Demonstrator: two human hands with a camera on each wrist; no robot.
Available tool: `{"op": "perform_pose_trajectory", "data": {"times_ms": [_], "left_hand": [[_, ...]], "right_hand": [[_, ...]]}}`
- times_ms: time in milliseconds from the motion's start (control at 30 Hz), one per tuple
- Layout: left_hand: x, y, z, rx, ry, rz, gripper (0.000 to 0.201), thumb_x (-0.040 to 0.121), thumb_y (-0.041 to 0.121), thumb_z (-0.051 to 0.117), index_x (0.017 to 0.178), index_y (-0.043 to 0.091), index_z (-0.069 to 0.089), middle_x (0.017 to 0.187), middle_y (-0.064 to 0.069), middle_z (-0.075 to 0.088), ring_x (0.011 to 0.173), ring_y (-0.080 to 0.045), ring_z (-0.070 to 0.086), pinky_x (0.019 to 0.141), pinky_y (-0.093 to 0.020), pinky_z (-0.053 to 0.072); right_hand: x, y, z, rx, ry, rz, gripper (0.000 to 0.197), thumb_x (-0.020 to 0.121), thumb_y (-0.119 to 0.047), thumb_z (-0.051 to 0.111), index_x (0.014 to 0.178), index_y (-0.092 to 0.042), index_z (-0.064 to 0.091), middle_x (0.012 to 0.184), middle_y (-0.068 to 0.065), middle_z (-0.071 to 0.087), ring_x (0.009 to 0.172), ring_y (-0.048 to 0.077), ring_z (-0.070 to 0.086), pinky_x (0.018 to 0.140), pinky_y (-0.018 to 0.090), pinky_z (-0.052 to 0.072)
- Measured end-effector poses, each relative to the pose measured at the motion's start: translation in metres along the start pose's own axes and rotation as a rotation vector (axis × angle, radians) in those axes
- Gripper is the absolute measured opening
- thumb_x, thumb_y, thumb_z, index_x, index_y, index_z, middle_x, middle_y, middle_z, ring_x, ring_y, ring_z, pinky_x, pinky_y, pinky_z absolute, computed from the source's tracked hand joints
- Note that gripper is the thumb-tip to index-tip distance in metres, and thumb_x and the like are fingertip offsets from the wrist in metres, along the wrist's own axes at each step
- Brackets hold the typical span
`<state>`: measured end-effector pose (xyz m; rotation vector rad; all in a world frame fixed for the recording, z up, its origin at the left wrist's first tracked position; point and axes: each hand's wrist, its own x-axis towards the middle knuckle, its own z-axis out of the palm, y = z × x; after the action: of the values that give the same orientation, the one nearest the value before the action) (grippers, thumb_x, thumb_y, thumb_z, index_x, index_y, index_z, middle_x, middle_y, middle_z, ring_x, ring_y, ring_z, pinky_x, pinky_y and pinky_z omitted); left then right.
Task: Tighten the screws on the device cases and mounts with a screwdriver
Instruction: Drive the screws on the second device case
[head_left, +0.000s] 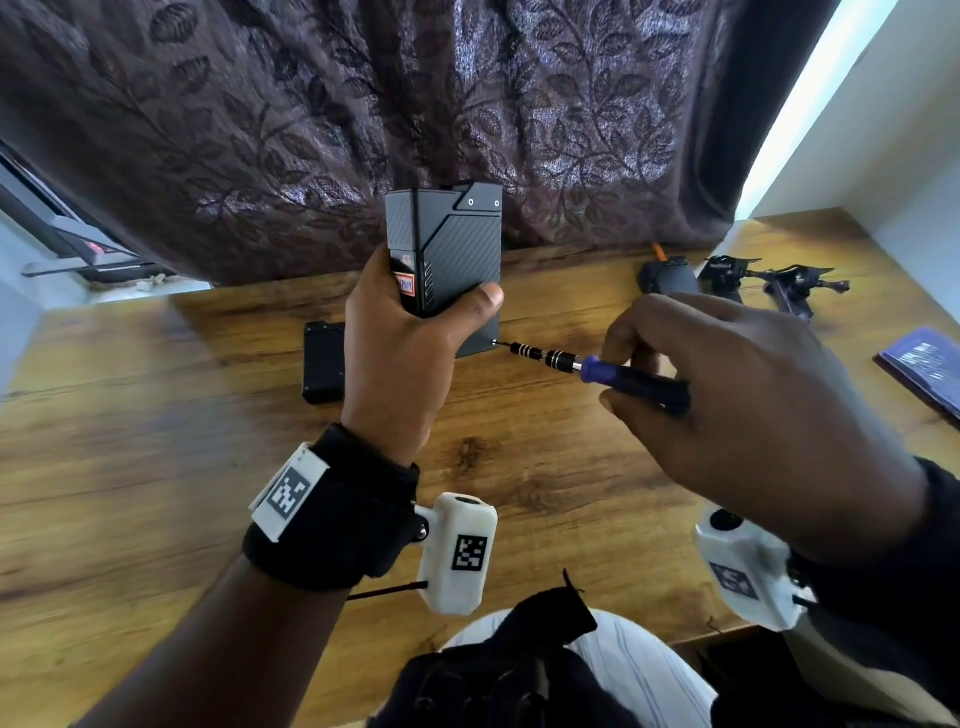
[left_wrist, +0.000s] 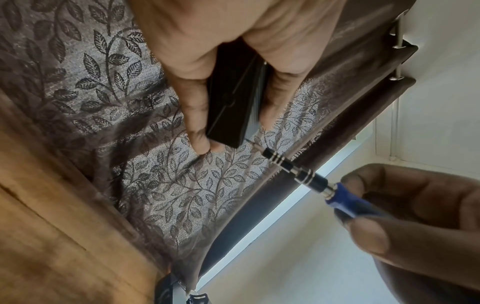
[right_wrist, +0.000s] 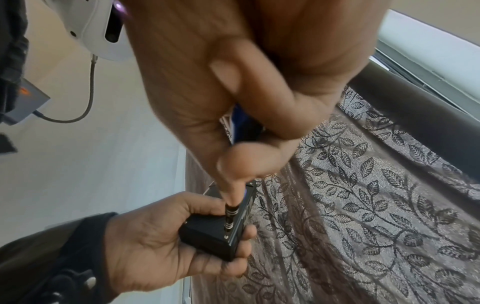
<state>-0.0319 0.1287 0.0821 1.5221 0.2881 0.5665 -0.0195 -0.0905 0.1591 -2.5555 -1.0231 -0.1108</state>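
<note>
Black ribbed plastic forms the case (head_left: 457, 249), which is held upright above the tabletop (head_left: 156, 415) by the left hand (head_left: 400, 353), fingers and thumb wrapped round its lower half. The screwdriver (head_left: 587, 366) is pinched at its blue handle by the right hand (head_left: 727, 405), its tip set at a screw at the case's lower right corner. The case is judged rigid, light and somewhat slick; a firm hold across its sides, clear of the screws, seems best.

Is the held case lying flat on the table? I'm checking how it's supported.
No: the left hand holds the black case upright above the wooden table, screwdriver tip at its lower corner.
</note>
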Motion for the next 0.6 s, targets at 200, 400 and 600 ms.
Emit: {"op": "perform_pose_trajectory", "data": {"times_ms": [200,400,600], "left_hand": [[0.0008,0.001,0.0003,-0.006,-0.006,0.01,0.043,0.078,0.019,0.085,0.117,0.013,0.067,0.107,-0.008,0.076,0.1,-0.034,0.074,0.082,-0.058,0.062],[-0.0007,-0.0005,0.0011,0.005,0.0,0.007,0.043,0.075,0.021,0.086,0.114,0.014,0.067,0.106,-0.009,0.075,0.099,-0.035,0.074,0.082,-0.058,0.062],[-0.0015,0.0017,0.0017,0.013,-0.009,0.023,0.044,0.075,0.024,0.085,0.115,0.016,0.067,0.107,-0.008,0.076,0.101,-0.033,0.074,0.083,-0.058,0.062]], "right_hand": [[-0.0006,0.0025,0.0021,0.016,0.037,0.005,0.031,0.098,-0.043,0.06,0.082,-0.02,0.072,0.058,-0.01,0.058,0.044,0.007,0.049,0.042,0.03,0.045],[0.0005,0.0003,-0.0009,0.011,-0.002,-0.007,0.022,0.082,-0.035,0.075,0.096,-0.022,0.065,0.082,-0.008,0.063,0.058,0.011,0.055,0.05,0.032,0.05],[-0.0006,0.0039,0.0012,0.008,0.099,-0.012,0.033,0.096,-0.043,0.059,0.075,-0.02,0.069,0.054,-0.008,0.057,0.042,0.013,0.049,0.042,0.03,0.044]]}}
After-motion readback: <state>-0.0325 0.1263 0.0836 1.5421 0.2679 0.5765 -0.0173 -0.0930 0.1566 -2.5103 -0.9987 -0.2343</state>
